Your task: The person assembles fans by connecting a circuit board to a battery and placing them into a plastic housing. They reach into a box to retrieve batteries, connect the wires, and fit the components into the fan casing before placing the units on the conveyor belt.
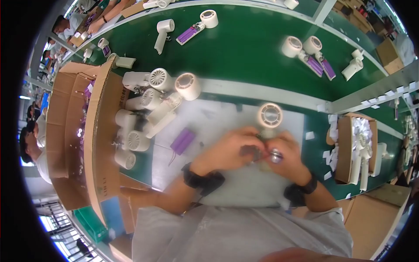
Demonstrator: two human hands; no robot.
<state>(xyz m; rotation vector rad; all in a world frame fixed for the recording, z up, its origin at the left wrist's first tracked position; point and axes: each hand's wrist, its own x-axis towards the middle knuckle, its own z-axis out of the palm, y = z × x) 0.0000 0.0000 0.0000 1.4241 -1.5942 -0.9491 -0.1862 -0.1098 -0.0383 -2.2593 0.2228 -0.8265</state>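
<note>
A white handheld fan [270, 115] with a round, vented head lies in front of me, its handle running down between my hands. My left hand [231, 150] is closed, its fingertips pinched at the upper handle next to a small dark piece. Facing it, my right hand [286, 157] is closed at the same handle. A shiny silver round part [276, 156] shows against the right fingers; blur hides how it is held. A purple battery pack [182, 141] with a thin wire rests on the pale mat [168, 163] left of my left hand.
Several white fan bodies [159, 79] crowd beside a large cardboard box [102, 131] on the left. At the right stands a small carton [345, 150] with white pieces. Beyond a metal rail [262, 93], fans with purple packs [190, 33] lie on the green surface [244, 56].
</note>
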